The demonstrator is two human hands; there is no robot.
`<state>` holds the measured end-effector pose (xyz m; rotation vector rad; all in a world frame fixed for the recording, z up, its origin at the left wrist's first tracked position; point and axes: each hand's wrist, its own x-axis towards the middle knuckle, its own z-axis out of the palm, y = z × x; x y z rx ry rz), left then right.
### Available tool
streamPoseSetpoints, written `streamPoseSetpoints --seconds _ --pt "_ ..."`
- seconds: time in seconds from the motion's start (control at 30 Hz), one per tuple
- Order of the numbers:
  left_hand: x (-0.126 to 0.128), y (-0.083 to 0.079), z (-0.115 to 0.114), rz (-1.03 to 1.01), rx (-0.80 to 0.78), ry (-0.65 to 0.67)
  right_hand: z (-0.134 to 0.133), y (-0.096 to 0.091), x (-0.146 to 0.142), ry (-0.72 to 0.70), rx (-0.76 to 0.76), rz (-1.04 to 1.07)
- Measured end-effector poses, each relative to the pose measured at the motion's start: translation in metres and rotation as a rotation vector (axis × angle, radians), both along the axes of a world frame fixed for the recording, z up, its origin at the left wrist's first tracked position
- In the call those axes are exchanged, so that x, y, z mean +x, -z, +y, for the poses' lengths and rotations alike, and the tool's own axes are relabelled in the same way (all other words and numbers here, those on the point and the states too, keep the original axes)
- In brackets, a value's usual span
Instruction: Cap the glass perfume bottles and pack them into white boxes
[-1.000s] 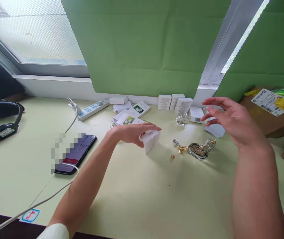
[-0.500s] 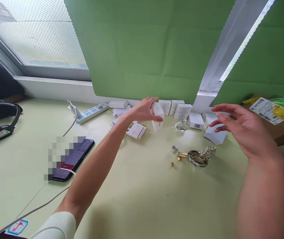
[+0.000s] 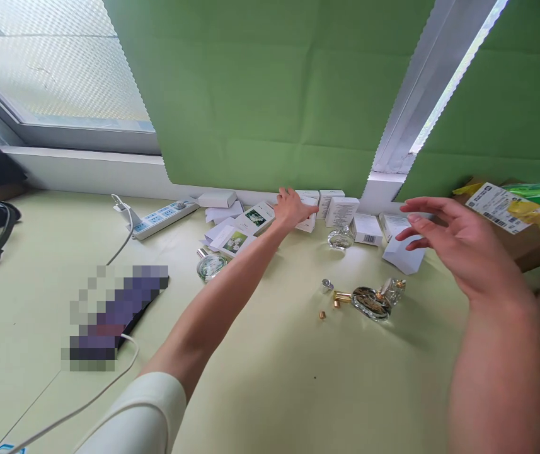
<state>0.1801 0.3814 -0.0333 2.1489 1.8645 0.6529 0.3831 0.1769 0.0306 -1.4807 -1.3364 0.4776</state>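
My left hand [image 3: 290,209] reaches to the back of the table, fingers spread. Its thumb crosses the front of a white box [image 3: 306,224] standing upright; whether it presses on the box I cannot tell. More upright white boxes [image 3: 342,212] stand just right of it. My right hand [image 3: 444,233] hovers at the right, fingers loosely bent and apart, holding nothing. Below and left of it lie a glass perfume bottle [image 3: 372,304] with a gold neck, a silver cap [image 3: 327,285] and small gold pieces [image 3: 322,314].
White boxes with flower pictures [image 3: 234,241] and a round glass bottle [image 3: 212,267] lie left of centre. A clear glass piece [image 3: 340,239] sits before the boxes. A power strip [image 3: 166,219], a phone [image 3: 123,309] with cable, and a cardboard box [image 3: 518,236] flank them.
My left hand has moved back with the white box, which now stands beside the other upright boxes; its fingers are more spread. The view has shifted slightly. My right hand hovers much as before.
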Motion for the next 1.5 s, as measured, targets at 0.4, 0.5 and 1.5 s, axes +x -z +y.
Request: streamPoseSetpoints --seconds 0.4,0.5,1.5 --pt "0.044 0.018 0.003 0.138 0.117 -0.008 0.002 0.001 0.002 -0.012 -0.007 -0.028" --pt "0.041 0.019 0.003 0.170 0.120 0.021 0.002 0.001 0.003 -0.008 -0.003 -0.028" --pt "-0.045 0.014 -0.074 0.135 -0.062 0.505 0.003 0.001 0.001 0.121 0.173 0.042"
